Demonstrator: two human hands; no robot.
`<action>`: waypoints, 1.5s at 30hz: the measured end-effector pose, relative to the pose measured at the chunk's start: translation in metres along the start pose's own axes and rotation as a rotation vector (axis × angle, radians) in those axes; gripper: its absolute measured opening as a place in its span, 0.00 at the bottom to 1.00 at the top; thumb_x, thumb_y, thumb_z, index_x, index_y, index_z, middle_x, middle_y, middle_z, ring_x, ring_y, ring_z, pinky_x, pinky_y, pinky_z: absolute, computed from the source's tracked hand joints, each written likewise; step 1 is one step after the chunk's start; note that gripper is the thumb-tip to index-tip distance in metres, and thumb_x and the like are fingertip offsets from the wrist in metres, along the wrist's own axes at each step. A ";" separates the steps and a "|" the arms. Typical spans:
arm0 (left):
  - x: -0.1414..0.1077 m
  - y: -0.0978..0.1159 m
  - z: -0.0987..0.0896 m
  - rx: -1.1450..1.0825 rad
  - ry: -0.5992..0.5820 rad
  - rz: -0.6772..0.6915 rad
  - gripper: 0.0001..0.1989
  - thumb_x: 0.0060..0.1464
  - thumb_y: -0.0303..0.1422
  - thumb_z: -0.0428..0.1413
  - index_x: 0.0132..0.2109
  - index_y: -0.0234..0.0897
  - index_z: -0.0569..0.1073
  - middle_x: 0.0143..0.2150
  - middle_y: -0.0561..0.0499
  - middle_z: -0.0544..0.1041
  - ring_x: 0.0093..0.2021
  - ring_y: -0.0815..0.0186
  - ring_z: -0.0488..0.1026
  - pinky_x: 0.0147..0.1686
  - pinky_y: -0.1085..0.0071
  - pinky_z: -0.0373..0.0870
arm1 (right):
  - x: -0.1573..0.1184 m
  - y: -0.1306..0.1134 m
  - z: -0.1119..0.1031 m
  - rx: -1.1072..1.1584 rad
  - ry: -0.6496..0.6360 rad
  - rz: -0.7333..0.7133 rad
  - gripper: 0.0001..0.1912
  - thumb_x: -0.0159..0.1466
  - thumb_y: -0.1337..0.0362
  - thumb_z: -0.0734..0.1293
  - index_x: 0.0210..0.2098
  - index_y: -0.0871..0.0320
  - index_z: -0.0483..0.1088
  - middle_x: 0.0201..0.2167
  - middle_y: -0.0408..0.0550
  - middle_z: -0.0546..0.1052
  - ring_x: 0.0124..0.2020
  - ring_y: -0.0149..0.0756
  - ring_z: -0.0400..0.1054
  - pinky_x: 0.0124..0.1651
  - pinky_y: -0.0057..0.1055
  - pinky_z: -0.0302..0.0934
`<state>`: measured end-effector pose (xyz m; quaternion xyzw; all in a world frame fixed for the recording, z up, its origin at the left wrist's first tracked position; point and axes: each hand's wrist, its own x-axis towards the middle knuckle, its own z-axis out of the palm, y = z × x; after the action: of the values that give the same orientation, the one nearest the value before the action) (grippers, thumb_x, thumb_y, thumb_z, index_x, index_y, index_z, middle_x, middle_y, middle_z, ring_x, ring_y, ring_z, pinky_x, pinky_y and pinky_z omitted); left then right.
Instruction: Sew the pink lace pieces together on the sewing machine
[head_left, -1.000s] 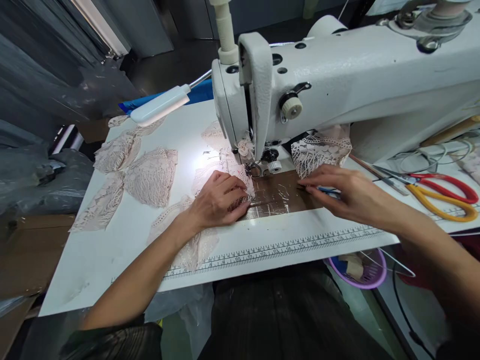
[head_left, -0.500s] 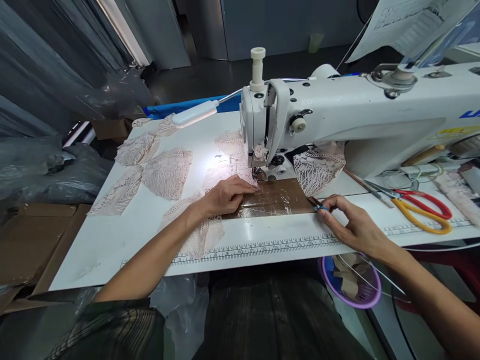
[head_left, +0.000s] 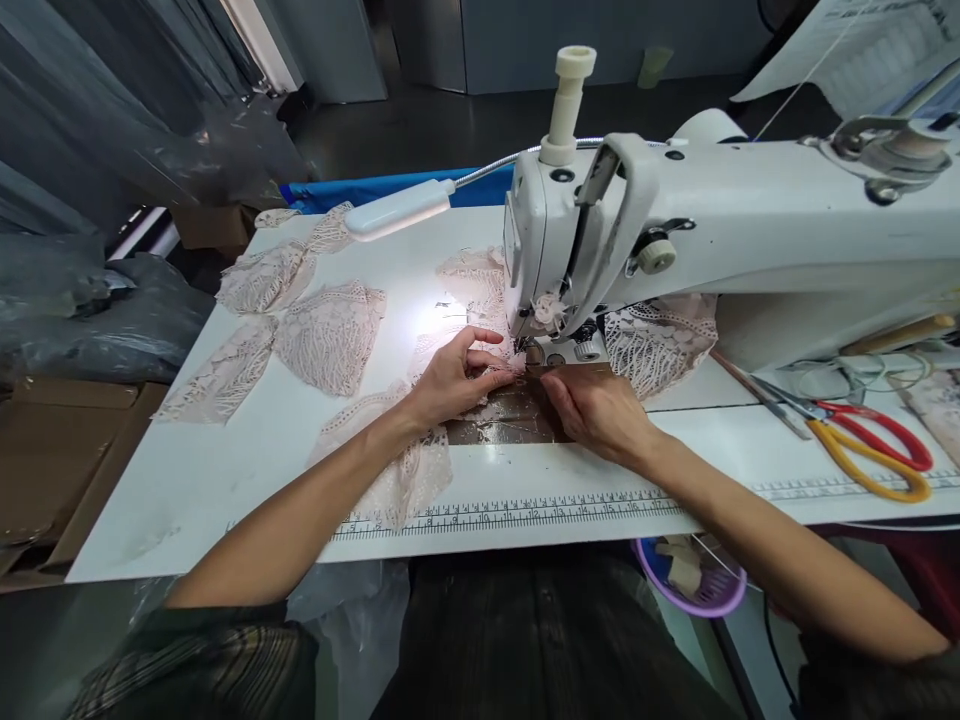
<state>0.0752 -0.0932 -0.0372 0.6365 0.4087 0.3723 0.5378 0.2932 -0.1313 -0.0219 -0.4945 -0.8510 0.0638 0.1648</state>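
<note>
A white industrial sewing machine (head_left: 750, 230) stands on a white table (head_left: 187, 480). My left hand (head_left: 450, 380) pinches a pale pink lace piece (head_left: 405, 470) just left of the presser foot (head_left: 534, 350). My right hand (head_left: 592, 405) lies on the shiny brown taped plate (head_left: 495, 428). Its curled fingers meet the left fingertips at the lace edge by the foot. What the right fingers hold is hidden. More lace (head_left: 660, 340) is bunched behind the needle under the machine arm.
Several cut lace pieces (head_left: 330, 335) lie on the table's left part, under a gooseneck lamp (head_left: 397, 210). Red scissors (head_left: 877, 435) and orange scissors (head_left: 862, 470) lie at right. A printed ruler (head_left: 525, 512) runs along the front edge. A purple basket (head_left: 697, 590) hangs below; cardboard (head_left: 45, 450) sits left.
My right hand left the plate's right end, where it held a small blue-handled tool, and moved left to the presser foot. My left hand shifted its fingers up to the lace at the foot.
</note>
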 end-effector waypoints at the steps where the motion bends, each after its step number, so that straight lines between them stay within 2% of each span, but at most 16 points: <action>1: 0.001 0.001 -0.001 -0.015 -0.009 -0.021 0.23 0.51 0.37 0.65 0.50 0.36 0.65 0.35 0.50 0.81 0.34 0.67 0.76 0.36 0.72 0.69 | 0.004 0.000 0.001 -0.047 0.008 0.002 0.27 0.74 0.55 0.45 0.36 0.60 0.69 0.30 0.53 0.76 0.29 0.39 0.67 0.29 0.33 0.49; 6: 0.002 0.003 -0.004 -0.044 -0.034 -0.063 0.23 0.52 0.37 0.64 0.51 0.36 0.65 0.31 0.52 0.80 0.29 0.70 0.74 0.32 0.74 0.66 | 0.016 0.001 0.008 -0.168 -0.035 0.037 0.33 0.73 0.50 0.42 0.48 0.63 0.70 0.34 0.55 0.78 0.27 0.39 0.67 0.27 0.33 0.44; 9: 0.002 0.004 -0.005 -0.067 -0.029 -0.085 0.24 0.51 0.37 0.64 0.51 0.35 0.65 0.31 0.52 0.79 0.28 0.71 0.73 0.31 0.74 0.65 | 0.019 0.000 0.009 -0.188 -0.111 0.074 0.34 0.73 0.47 0.42 0.54 0.63 0.68 0.34 0.55 0.78 0.29 0.41 0.70 0.27 0.33 0.42; 12: 0.003 0.006 -0.005 -0.086 -0.019 -0.100 0.24 0.50 0.37 0.65 0.51 0.35 0.65 0.31 0.53 0.79 0.28 0.72 0.73 0.31 0.75 0.65 | 0.021 -0.001 0.008 -0.177 -0.166 0.098 0.34 0.72 0.46 0.43 0.56 0.61 0.66 0.34 0.55 0.78 0.33 0.44 0.71 0.27 0.33 0.42; 15: 0.004 0.006 -0.005 -0.098 -0.013 -0.102 0.25 0.50 0.37 0.65 0.51 0.35 0.65 0.31 0.53 0.79 0.29 0.71 0.73 0.31 0.75 0.66 | 0.025 -0.003 0.007 -0.149 -0.206 0.116 0.32 0.73 0.47 0.43 0.55 0.61 0.65 0.34 0.54 0.78 0.35 0.44 0.72 0.27 0.32 0.42; 19: 0.005 0.004 -0.005 -0.110 -0.007 -0.108 0.26 0.49 0.37 0.66 0.52 0.36 0.65 0.32 0.53 0.80 0.30 0.70 0.74 0.32 0.74 0.67 | 0.031 -0.008 0.006 -0.149 -0.212 0.122 0.28 0.73 0.48 0.47 0.51 0.61 0.67 0.32 0.54 0.78 0.32 0.43 0.71 0.26 0.32 0.39; 25: 0.004 -0.002 -0.005 -0.089 0.008 -0.066 0.26 0.50 0.35 0.65 0.54 0.36 0.65 0.34 0.51 0.80 0.29 0.70 0.74 0.30 0.74 0.68 | 0.030 -0.011 0.011 -0.157 -0.076 0.136 0.25 0.72 0.48 0.51 0.43 0.60 0.70 0.29 0.53 0.78 0.23 0.38 0.67 0.25 0.31 0.37; 29: 0.004 -0.005 -0.004 -0.040 0.001 -0.046 0.26 0.52 0.34 0.63 0.55 0.36 0.63 0.34 0.51 0.80 0.27 0.71 0.73 0.29 0.74 0.67 | 0.033 -0.012 0.015 -0.129 -0.036 0.093 0.23 0.72 0.50 0.52 0.42 0.60 0.70 0.32 0.53 0.78 0.23 0.36 0.66 0.25 0.31 0.38; 32: 0.002 -0.002 -0.006 0.068 -0.041 0.023 0.26 0.54 0.35 0.62 0.57 0.36 0.62 0.34 0.50 0.81 0.28 0.70 0.74 0.30 0.73 0.69 | 0.032 -0.011 0.015 -0.131 -0.035 0.075 0.23 0.72 0.52 0.51 0.40 0.61 0.70 0.30 0.53 0.78 0.21 0.35 0.63 0.25 0.31 0.38; 34: -0.001 0.006 -0.010 0.192 -0.117 0.121 0.27 0.52 0.36 0.64 0.56 0.36 0.64 0.36 0.48 0.81 0.31 0.68 0.76 0.33 0.71 0.71 | 0.024 -0.008 0.012 -0.090 0.008 -0.017 0.25 0.73 0.53 0.50 0.38 0.62 0.70 0.27 0.53 0.76 0.22 0.35 0.64 0.25 0.31 0.40; 36: -0.004 0.017 -0.015 0.369 -0.192 0.255 0.20 0.51 0.37 0.65 0.49 0.37 0.71 0.36 0.48 0.81 0.33 0.66 0.76 0.34 0.69 0.71 | 0.008 -0.002 0.006 -0.012 0.075 -0.149 0.26 0.73 0.53 0.49 0.36 0.62 0.70 0.26 0.52 0.76 0.24 0.35 0.65 0.26 0.31 0.44; 38: -0.006 0.027 -0.020 0.574 -0.185 0.385 0.12 0.53 0.39 0.63 0.39 0.36 0.75 0.33 0.48 0.80 0.34 0.65 0.75 0.34 0.68 0.71 | -0.011 0.006 -0.003 0.050 0.131 -0.225 0.24 0.73 0.55 0.50 0.35 0.60 0.70 0.25 0.49 0.75 0.24 0.33 0.65 0.26 0.30 0.46; 40: -0.005 0.032 -0.023 0.755 -0.106 0.454 0.12 0.56 0.41 0.60 0.35 0.35 0.76 0.34 0.47 0.79 0.36 0.63 0.74 0.35 0.67 0.69 | -0.031 0.016 -0.013 0.080 0.154 -0.207 0.20 0.73 0.57 0.52 0.36 0.59 0.69 0.24 0.46 0.74 0.23 0.31 0.65 0.25 0.29 0.47; 43: -0.002 0.026 -0.019 0.900 -0.066 0.422 0.15 0.59 0.42 0.56 0.43 0.32 0.75 0.40 0.44 0.77 0.39 0.61 0.72 0.36 0.65 0.69 | -0.053 0.032 -0.023 0.096 0.157 -0.073 0.18 0.72 0.58 0.54 0.32 0.58 0.68 0.23 0.45 0.72 0.22 0.30 0.64 0.27 0.29 0.52; 45: 0.001 0.018 -0.012 0.940 -0.053 0.376 0.17 0.60 0.43 0.55 0.45 0.31 0.74 0.40 0.44 0.77 0.39 0.60 0.72 0.36 0.65 0.67 | -0.062 0.042 -0.026 0.047 0.156 -0.022 0.18 0.71 0.59 0.55 0.29 0.57 0.67 0.21 0.45 0.70 0.22 0.32 0.63 0.27 0.31 0.52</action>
<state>0.0666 -0.0893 -0.0178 0.8817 0.3965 0.2222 0.1268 0.3647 -0.1654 -0.0223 -0.4844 -0.8394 0.0433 0.2427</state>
